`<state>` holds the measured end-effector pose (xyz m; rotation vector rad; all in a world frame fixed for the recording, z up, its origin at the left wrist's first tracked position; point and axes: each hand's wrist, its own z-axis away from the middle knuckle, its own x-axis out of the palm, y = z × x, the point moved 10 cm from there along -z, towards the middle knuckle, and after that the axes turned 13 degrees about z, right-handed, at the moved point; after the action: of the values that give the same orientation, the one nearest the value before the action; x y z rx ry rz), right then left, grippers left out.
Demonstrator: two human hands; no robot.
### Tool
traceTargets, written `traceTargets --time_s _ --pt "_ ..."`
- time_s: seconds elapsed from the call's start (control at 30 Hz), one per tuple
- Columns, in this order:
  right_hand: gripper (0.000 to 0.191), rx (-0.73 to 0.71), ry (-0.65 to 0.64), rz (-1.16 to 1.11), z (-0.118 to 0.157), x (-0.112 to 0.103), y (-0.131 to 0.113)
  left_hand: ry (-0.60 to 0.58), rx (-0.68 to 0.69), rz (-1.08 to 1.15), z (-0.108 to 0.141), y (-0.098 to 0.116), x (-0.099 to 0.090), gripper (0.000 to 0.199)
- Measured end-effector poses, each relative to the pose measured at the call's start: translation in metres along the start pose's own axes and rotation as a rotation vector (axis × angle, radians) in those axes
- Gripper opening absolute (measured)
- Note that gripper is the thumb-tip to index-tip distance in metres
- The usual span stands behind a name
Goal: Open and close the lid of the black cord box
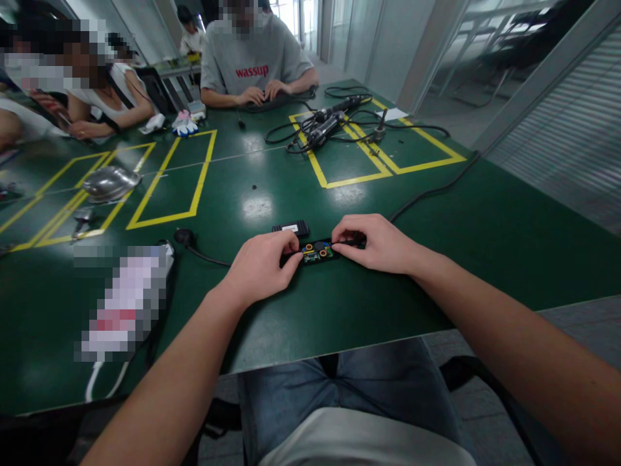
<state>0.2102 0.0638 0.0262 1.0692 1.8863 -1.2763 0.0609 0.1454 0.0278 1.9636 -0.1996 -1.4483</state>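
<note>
Forearms (182, 366), circuit board (317, 253) in case (319, 261)

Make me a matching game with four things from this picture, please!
1. circuit board
2. plug
3. glove
4. metal piece

A. shiny silver
B. between the left hand and the right hand
C. white and blue
D. on the end of a black cord

Pairs: 1-B, 2-D, 3-C, 4-A
</note>
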Motion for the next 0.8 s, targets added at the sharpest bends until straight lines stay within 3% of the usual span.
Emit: traceTargets --time_s 0.43,0.8 --pt "0.011 -0.002 0.042 -0.017 0.0 -0.005 -0.002 0.066 0.117 0.022 0.004 0.009 -0.01 0.012" --pt "0.012 -0.017 0.01 0.039 -0.001 -0.002 0.0 0.038 0.16 -0.008 0.004 0.008 -0.008 0.012"
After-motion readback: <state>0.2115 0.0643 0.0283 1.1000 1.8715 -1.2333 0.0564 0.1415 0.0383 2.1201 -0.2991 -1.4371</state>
